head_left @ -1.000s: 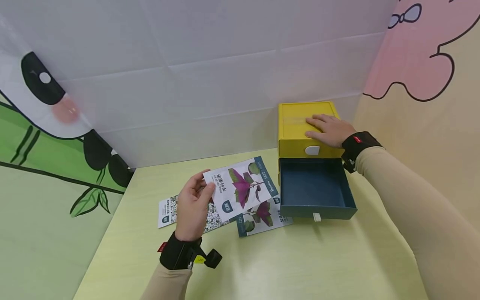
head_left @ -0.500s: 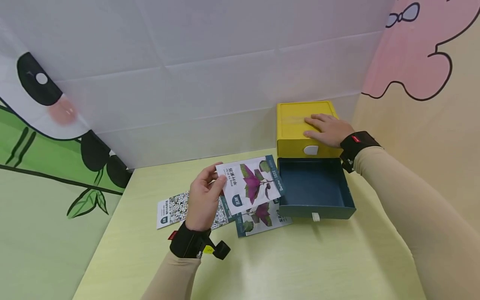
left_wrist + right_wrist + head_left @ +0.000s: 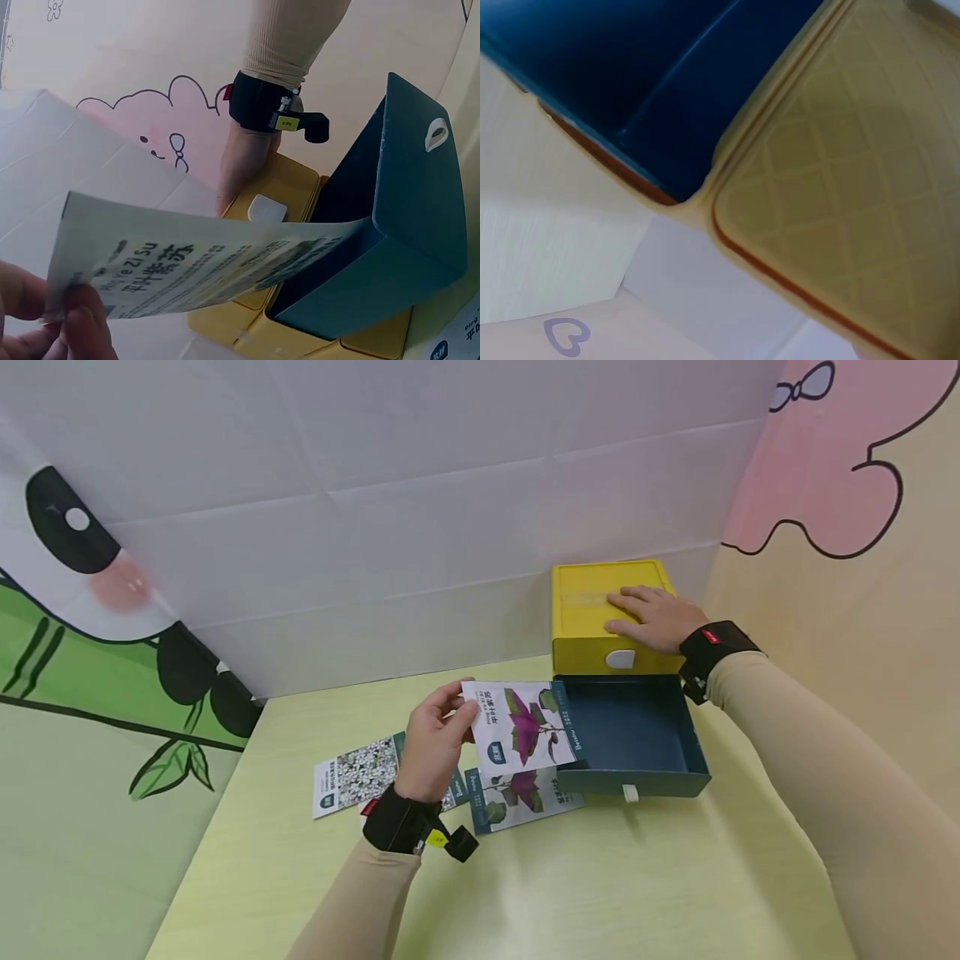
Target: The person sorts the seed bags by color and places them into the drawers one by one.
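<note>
My left hand [image 3: 435, 747] pinches a seed packet [image 3: 525, 731] by its left edge, thumb on top. The packet shows a purple-leaved plant, and its far end overlaps the left side of the pulled-out dark blue drawer [image 3: 660, 785]. In the left wrist view, the packet [image 3: 187, 262] stretches toward the drawer's wall [image 3: 427, 195]. My right hand [image 3: 656, 618] rests with spread fingers on the top of the yellow drawer box [image 3: 577, 602]. In the right wrist view, only a small bit of that hand shows beside the box's patterned yellow front [image 3: 840, 187].
A similar purple-leaf packet [image 3: 517, 806] lies on the table [image 3: 600, 877], left of the drawer. Farther left lies a packet with white flowers [image 3: 360, 774], partly hidden by my left hand. A pale wall hanging [image 3: 412, 552] stands behind.
My left hand has carried the seed packet rightward, bringing its end over the drawer's left edge. My right hand stays on the yellow box.
</note>
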`<state>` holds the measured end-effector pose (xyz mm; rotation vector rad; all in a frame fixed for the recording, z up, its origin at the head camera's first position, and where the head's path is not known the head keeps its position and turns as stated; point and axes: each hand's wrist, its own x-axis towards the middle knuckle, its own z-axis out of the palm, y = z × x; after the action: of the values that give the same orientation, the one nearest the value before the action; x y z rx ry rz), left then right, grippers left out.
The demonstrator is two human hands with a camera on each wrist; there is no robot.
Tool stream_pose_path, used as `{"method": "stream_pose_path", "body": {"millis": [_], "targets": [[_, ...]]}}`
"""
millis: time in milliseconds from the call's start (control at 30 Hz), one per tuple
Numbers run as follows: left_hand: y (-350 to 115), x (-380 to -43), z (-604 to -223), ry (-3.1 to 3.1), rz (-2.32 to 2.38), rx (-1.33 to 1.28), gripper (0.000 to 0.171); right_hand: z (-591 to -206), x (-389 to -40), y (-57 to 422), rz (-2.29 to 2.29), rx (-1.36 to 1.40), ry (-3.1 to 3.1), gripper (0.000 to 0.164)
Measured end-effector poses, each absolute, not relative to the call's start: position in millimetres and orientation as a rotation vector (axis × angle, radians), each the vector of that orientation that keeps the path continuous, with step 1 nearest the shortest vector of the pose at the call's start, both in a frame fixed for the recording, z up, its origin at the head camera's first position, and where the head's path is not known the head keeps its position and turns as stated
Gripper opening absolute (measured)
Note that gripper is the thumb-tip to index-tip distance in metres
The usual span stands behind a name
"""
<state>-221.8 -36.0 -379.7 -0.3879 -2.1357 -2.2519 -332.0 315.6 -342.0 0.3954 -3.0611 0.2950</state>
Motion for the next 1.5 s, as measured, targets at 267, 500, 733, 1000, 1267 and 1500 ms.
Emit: {"method": "stream_pose_path", "body": {"millis": [267,500,733,1000,1267,1500], "targets": [[-25.8,-225.7,-379.4,-2.169,-2.267,-0.417,0.033,-343.5,-334.9,316.8,0.292,0.427,-3.08,0.093],[-15.5,-228.7,-378.9,-2.201,-2.235,-0.468,0.035,-343.1,-336.3,323.1,0.205,0.444,-3.036,0.092],[-6.2,-234.2,-378.4,-2.238,-2.225,-0.465,0.035,-325.9,-328.5,314.1,0.215,0.434,-3.151,0.091],[0.8,-239.4,-383.9,-2.267,-2.222,-0.436,0.035,-316.9,-324.5,306.6,0.286,0.417,-3.275,0.09],[8.8,-246.0,-392.2,-2.314,-2.242,-0.422,0.038,-319.7,-324.6,306.7,0.322,0.4,-3.272,0.09],[10.9,-252.2,-406.7,-2.364,-2.257,-0.325,0.038,-322.8,-323.8,302.9,0.322,0.406,-3.269,0.087]]}}
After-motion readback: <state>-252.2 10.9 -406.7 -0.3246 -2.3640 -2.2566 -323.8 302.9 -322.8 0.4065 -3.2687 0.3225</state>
